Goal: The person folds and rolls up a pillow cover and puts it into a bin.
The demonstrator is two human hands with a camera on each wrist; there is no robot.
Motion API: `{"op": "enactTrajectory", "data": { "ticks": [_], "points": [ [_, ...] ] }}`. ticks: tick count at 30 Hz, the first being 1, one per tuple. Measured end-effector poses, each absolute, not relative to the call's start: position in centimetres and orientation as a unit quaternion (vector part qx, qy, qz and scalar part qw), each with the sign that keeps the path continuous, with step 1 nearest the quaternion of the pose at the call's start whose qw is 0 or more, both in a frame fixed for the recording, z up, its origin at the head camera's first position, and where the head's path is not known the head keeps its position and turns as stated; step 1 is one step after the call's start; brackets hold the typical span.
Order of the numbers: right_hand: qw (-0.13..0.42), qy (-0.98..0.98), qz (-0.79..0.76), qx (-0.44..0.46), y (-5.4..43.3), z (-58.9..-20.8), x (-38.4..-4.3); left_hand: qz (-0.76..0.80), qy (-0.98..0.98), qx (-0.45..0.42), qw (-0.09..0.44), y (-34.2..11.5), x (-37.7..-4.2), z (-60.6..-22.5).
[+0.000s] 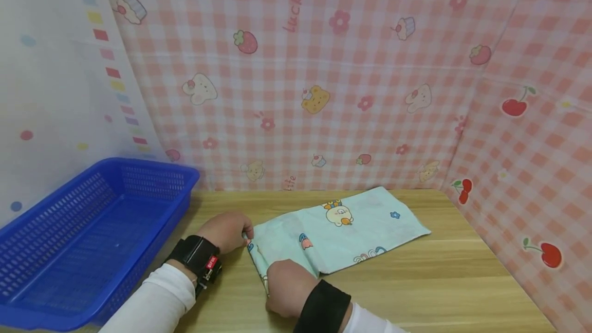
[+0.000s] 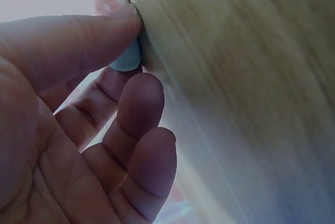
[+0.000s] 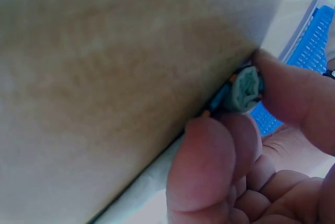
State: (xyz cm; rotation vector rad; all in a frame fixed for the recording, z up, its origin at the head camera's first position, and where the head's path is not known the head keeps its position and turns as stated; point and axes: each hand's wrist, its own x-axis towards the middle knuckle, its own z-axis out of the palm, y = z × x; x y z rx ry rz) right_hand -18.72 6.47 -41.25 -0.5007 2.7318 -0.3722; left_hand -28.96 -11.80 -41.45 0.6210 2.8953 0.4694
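A pale mint cloth (image 1: 361, 235) printed with cartoon animals and flowers lies as a long strip on the wooden table, its left end turned into a narrow roll. My left hand (image 1: 227, 231) pinches the far end of that roll between thumb and fingers; in the left wrist view the rolled tip (image 2: 127, 56) pokes out under the thumb. At the near end my right hand (image 1: 292, 288) grips the roll, and the right wrist view shows its spiral end (image 3: 246, 90) between thumb and fingers. A crease crosses the cloth to the right of both hands.
To the left stands a blue plastic basket (image 1: 120, 220) with perforated sides, close to my left forearm. A pink checked curtain (image 1: 287, 132) hangs behind the wooden table (image 1: 416, 287), and similar cloth covers the right side.
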Motion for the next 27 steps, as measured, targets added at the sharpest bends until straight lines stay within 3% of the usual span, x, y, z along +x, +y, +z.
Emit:
{"op": "enactTrajectory", "data": {
  "ticks": [14, 27],
  "points": [
    [0.175, 0.958, -0.132, -0.182, 6.7, -44.0, -20.2, 0.116, 0.966, 0.222, 0.059, -11.7, -29.2, -41.7],
    [0.214, 0.949, -0.173, -0.155, 8.0, -46.8, -22.6, 0.124, 0.964, 0.219, 0.087, -11.5, -29.4, -41.3]
  ]
}}
